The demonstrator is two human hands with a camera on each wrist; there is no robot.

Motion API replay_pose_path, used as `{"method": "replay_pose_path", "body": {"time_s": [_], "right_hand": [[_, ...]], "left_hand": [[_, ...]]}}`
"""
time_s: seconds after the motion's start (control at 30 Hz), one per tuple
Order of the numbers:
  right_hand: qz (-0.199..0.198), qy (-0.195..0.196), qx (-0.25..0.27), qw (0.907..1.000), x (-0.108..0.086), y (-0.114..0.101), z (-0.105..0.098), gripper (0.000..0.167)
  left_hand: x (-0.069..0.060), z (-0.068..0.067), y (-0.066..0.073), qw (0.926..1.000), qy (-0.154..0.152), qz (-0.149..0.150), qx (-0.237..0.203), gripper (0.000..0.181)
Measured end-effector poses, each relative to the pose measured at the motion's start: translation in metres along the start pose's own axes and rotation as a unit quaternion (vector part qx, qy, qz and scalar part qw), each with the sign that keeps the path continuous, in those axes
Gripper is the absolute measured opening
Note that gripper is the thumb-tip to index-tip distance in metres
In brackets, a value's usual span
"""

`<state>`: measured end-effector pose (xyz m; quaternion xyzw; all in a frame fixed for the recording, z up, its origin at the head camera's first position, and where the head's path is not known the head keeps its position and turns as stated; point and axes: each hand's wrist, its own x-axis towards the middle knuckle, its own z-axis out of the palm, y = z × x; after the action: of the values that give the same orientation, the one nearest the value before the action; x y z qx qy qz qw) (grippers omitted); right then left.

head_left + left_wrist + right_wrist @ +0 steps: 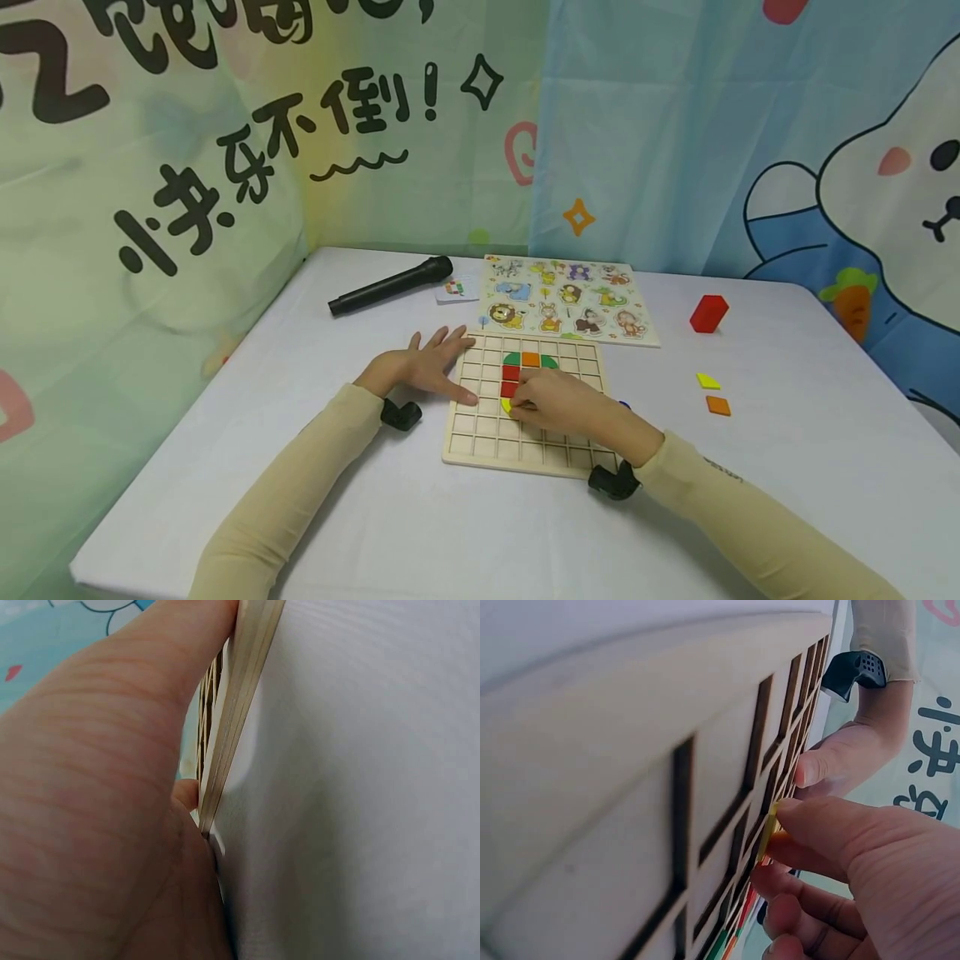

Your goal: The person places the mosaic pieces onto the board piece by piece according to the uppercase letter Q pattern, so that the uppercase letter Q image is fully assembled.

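A wooden grid board (480,448) lies on the white table. In its cells sit two red tiles (510,373), an orange tile (530,359) and green rounded tiles (550,362). My right hand (566,406) is over the board, thumb and index finger pinching a yellow tile (769,834) at a cell below the red ones. That hand hides the cells to the right. With fingers spread, my left hand (427,368) rests at the board's left edge; its thumb touches the rim, seen close in the left wrist view.
Behind the board lie an animal picture board (562,293), a small card (457,289) and a black microphone (390,286). To the right are a red block (708,314), a loose yellow piece (708,381) and a loose orange piece (717,406). Fabric backdrops (420,200) border the table.
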<state>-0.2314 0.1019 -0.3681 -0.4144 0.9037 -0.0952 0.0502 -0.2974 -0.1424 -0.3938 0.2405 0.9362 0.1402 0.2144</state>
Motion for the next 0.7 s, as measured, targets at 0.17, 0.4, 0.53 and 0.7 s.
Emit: {"method": "replay_pose_path", "body": {"time_s": [0.17, 0.4, 0.53, 0.7], "right_hand": [[0.011, 0.004, -0.005, 0.9999, 0.0006, -0.0031, -0.0015, 0.017], [0.015, 0.021, -0.001, 0.9997, -0.0011, -0.0048, -0.0015, 0.022], [0.011, 0.03, 0.001, 0.9995, -0.0026, -0.0036, 0.0002, 0.02], [-0.002, 0.024, 0.001, 0.9997, -0.0053, 0.002, 0.0002, 0.012]], "left_hand": [[0.0001, 0.0, 0.0, 1.0, 0.001, 0.001, -0.001, 0.111], [0.0004, 0.0005, 0.0001, 1.0, 0.001, 0.0, -0.002, 0.111], [-0.0005, 0.0, 0.0008, 1.0, 0.0, -0.002, -0.003, 0.111], [-0.0013, -0.0005, 0.0017, 1.0, -0.003, -0.004, 0.0, 0.111]]}}
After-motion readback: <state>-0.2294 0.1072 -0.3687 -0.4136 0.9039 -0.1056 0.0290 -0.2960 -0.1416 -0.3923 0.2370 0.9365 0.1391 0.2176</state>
